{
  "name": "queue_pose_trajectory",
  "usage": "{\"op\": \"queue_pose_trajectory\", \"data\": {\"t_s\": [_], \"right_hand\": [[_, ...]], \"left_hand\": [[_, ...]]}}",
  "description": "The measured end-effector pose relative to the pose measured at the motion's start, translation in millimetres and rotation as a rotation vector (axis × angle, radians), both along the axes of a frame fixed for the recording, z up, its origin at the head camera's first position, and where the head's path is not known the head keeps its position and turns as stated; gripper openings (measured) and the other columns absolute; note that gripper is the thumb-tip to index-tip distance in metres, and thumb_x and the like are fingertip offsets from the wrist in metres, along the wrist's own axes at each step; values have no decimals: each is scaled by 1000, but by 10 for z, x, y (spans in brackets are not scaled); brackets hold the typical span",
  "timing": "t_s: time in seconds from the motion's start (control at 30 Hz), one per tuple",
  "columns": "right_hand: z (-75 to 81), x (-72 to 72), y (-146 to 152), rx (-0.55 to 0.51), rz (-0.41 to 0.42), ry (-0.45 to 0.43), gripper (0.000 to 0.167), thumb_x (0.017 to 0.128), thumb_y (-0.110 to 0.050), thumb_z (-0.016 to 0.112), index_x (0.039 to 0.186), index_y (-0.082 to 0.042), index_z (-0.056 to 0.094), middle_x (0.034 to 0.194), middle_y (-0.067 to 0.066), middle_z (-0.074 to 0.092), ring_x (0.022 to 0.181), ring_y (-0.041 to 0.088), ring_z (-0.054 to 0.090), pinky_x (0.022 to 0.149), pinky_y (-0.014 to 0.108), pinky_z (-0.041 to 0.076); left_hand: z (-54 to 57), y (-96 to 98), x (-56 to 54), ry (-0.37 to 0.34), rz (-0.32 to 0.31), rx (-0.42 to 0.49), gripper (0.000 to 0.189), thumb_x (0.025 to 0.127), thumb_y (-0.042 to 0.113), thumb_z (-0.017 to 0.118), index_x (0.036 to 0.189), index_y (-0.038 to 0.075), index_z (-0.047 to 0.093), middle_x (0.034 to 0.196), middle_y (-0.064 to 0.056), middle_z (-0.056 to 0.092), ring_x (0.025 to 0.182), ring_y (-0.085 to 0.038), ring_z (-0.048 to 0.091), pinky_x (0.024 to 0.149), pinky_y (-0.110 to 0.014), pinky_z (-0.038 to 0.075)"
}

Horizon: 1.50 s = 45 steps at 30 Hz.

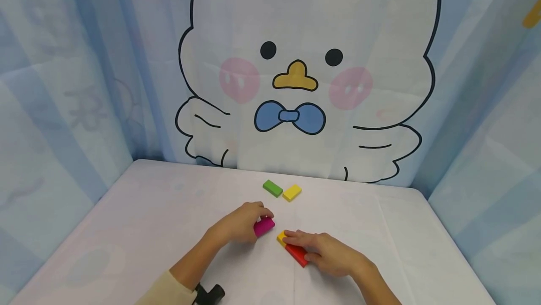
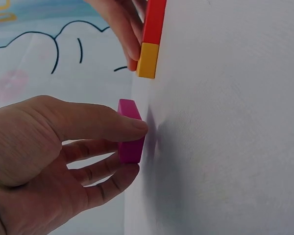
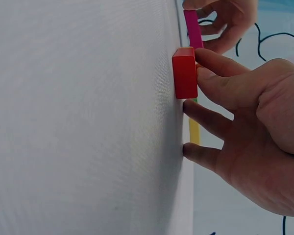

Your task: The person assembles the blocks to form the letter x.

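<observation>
My left hand [image 1: 244,222] pinches a magenta block [image 2: 131,152] between thumb and fingers, low over the white table [image 1: 359,211]. To its right, a yellow-orange block [image 2: 148,61] and a red block [image 3: 186,76] lie end to end in one line on the table. My right hand [image 1: 334,253] rests on these two, fingers laid over the yellow-orange one and the thumb by the red one. In the right wrist view, two of its other fingertips [image 3: 188,150] reach down to the table beside the red block.
Farther back on the table lie a green block [image 1: 272,188] and a yellow block [image 1: 292,192], close together at an angle. A dark object [image 1: 210,294] shows below the left sleeve [image 1: 169,291]. Behind the table hangs a printed curtain [image 1: 296,150].
</observation>
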State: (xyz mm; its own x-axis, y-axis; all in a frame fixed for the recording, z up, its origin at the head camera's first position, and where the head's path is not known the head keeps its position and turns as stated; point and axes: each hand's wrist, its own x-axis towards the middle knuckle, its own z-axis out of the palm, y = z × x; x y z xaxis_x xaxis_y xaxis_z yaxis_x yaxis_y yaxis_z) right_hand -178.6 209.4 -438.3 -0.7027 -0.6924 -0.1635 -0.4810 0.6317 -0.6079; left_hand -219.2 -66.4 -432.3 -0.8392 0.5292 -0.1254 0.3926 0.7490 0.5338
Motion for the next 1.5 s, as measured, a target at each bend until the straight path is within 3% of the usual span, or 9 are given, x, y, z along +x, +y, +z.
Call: {"op": "queue_pose_trajectory", "data": {"t_s": [0.37, 0.87, 1.17, 1.5], "right_hand": [[8, 1, 30, 4, 5, 13, 64, 99, 4, 61, 153, -29, 54, 161, -14, 46, 151, 23, 44, 121, 51, 37], [11, -18, 8, 9, 8, 13, 62, 100, 1, 61, 154, -29, 53, 161, -14, 47, 151, 22, 44, 120, 53, 38], [-19, -16, 3, 2, 25, 28, 61, 100, 2, 60, 154, -28, 53, 162, -11, 46, 151, 21, 44, 121, 52, 38], [1, -8, 11, 1, 17, 9, 62, 100, 2, 60, 154, -27, 53, 162, -13, 46, 151, 21, 44, 121, 51, 38]], "left_hand": [[37, 10, 145, -22, -10, -14, 59, 78, 6, 88, 133, 16, 69, 126, -3, 64, 110, -16, 58, 88, -35, 62], [98, -6, 248, -40, -24, -39, 58, 77, 10, 90, 131, 17, 70, 122, 0, 66, 111, -17, 58, 88, -35, 62], [61, -4, 295, -93, -29, -26, 61, 75, 11, 92, 131, 20, 69, 123, 1, 66, 109, -15, 58, 85, -34, 63], [24, 49, 297, -89, -66, -38, 60, 76, 14, 92, 131, 22, 70, 112, 7, 64, 100, -9, 56, 81, -26, 59]]}}
